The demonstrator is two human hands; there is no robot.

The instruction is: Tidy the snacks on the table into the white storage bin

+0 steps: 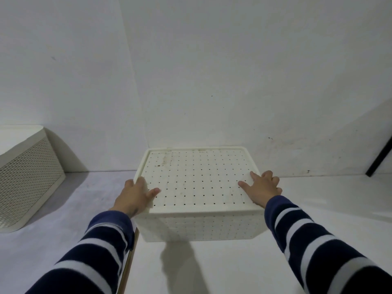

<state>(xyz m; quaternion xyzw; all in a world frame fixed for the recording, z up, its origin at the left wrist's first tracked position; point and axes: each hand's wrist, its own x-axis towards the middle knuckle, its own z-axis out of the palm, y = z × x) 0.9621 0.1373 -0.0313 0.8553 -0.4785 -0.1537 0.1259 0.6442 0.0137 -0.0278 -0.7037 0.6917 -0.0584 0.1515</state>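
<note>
A white perforated storage bin (199, 228) stands on the white table against the wall, with its perforated lid (197, 179) on top. My left hand (135, 195) grips the lid's left front corner, thumb on top and fingers over the side. On the right front corner lies my right hand (262, 188), fingers spread on the lid and curled over its edge. No snacks are in view; the bin's inside is hidden by the lid.
A second white perforated bin (27, 179) lies tilted at the left against the wall. A dark bar (379, 158) leans at the far right. A gap with a wooden edge (129, 262) runs between two table surfaces under my left arm.
</note>
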